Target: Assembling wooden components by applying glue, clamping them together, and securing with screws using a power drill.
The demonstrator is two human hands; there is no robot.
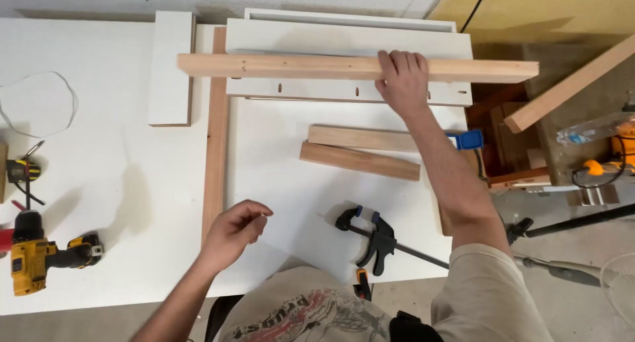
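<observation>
- Right hand: grasping long wooden beam, far side, lying across white panel.
- Left hand: near side, loosely curled, holding nothing, well apart from beam.

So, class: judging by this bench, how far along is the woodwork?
Done: wood is cut, two short wooden pieces lying ready. In hand: the right hand holds the long wooden beam across the white panel; the left hand hovers empty. Left: bar clamp and yellow drill lie unused.

A white worktable is carrying a long upright wood strip, two short wood pieces, a bar clamp, a yellow drill, white panels and a wire loop.
</observation>
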